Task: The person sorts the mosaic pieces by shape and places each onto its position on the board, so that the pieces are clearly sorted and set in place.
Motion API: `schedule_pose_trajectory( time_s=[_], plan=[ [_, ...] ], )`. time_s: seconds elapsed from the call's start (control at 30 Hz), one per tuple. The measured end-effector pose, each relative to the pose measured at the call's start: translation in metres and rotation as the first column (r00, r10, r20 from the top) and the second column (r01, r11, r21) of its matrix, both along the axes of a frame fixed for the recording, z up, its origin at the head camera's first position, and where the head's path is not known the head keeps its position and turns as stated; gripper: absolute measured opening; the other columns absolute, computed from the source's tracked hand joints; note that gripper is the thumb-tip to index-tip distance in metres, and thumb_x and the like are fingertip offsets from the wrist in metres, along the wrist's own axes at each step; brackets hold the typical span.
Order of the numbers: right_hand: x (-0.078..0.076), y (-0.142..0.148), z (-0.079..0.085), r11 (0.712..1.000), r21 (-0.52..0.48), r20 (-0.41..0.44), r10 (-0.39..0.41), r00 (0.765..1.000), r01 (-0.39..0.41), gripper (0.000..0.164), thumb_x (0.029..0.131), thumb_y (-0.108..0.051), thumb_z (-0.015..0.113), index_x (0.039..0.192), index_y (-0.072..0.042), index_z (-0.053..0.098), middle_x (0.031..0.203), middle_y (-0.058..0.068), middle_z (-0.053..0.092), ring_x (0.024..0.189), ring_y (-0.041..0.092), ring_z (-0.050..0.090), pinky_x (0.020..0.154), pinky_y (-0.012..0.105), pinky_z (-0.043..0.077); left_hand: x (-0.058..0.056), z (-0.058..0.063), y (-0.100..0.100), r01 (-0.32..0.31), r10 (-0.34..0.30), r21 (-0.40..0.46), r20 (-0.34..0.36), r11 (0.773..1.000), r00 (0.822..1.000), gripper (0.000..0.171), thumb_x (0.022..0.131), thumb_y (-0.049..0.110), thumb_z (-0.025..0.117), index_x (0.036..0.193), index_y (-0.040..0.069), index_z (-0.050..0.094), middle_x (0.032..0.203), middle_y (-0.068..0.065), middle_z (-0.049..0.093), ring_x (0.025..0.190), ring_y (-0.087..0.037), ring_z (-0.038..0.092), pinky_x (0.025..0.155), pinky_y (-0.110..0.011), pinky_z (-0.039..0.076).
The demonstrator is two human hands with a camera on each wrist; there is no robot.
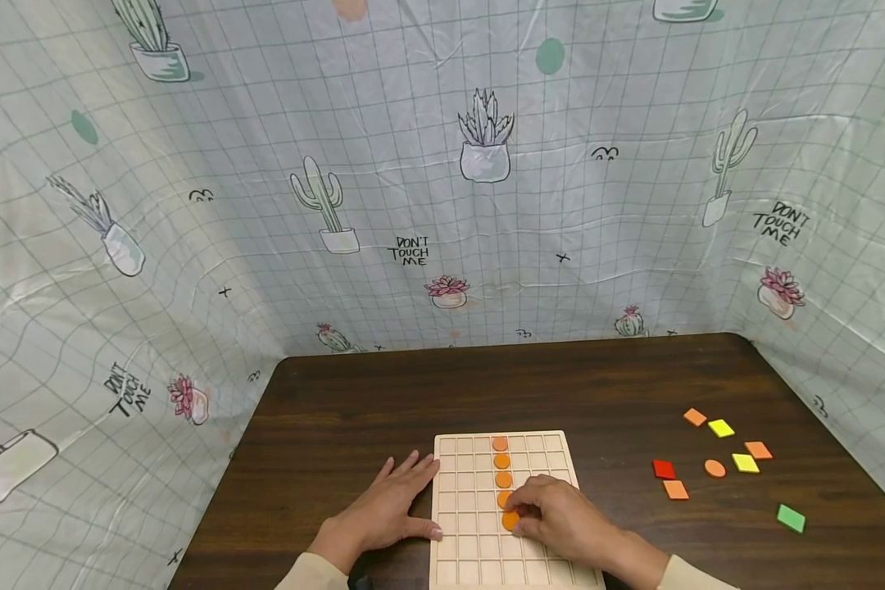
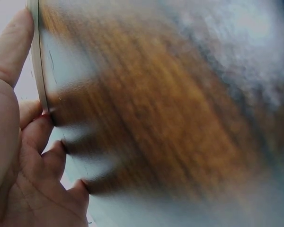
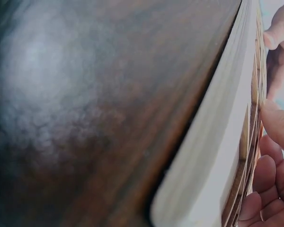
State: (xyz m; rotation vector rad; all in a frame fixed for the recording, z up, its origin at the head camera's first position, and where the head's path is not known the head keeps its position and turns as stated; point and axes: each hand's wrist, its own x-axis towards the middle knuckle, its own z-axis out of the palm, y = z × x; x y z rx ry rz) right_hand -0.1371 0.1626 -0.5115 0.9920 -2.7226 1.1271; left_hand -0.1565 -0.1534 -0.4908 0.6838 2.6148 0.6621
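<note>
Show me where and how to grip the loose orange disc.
Probably pinch the loose orange disc by opposite points of its round rim, from above and the near side: it lies flat, with the red tile left and a yellow tile right.

From head, looks forward and down on board (image 1: 468,501). From each wrist, skims table (image 1: 339,418) closely, sharing board edge with head view.
</note>
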Motion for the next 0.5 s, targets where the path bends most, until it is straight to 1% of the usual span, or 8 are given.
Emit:
schedule_pose_trajectory(
  time_s=[0.13,0.33,0.5],
  plan=[
    [-0.0006,0.0005,0.0006,1.0,-0.007,0.003,0.016,1.0,-0.016,0.014,0.088,-0.015,0.086,0.1,-0.021,0.081,0.09,-0.017,0.068,0.081,-0.005,0.056,0.07,0.02,0.051,-0.0004,0.0006,0.0006,-0.003,0.003,-0.01,-0.001,1.0,1.0,0.1,0.089,0.059,0.076,0.167,0.013,0.033,0.174,-0.005,0.03,0.164,-0.032,0.019,0.131,-0.064,0.011],
    [-0.0012,0.0004,0.0005,0.999,-0.008,-0.024,0.038,0.999,-0.038,0.015,0.09,-0.013,0.084,0.104,-0.018,0.084,0.095,-0.015,0.073,0.087,-0.003,0.062,0.074,0.022,0.055,-0.0005,0.0008,0.0007,-0.003,0.003,-0.014,-0.001,1.0,1.0,0.1,0.089,0.059,0.076,0.167,0.013,0.033,0.174,-0.005,0.031,0.164,-0.032,0.019,0.131,-0.063,0.011],
    [-0.0008,-0.0004,0.0003,0.999,-0.004,-0.013,0.035,0.999,-0.035,0.017,0.09,-0.009,0.082,0.105,-0.017,0.084,0.095,-0.014,0.074,0.085,-0.003,0.06,0.073,0.022,0.055,-0.0001,-0.0003,0.0003,0.002,-0.002,-0.015,-0.005,1.0,1.0,0.1,0.089,0.059,0.076,0.167,0.013,0.033,0.174,-0.005,0.031,0.164,-0.032,0.019,0.131,-0.064,0.011]
  ],
)
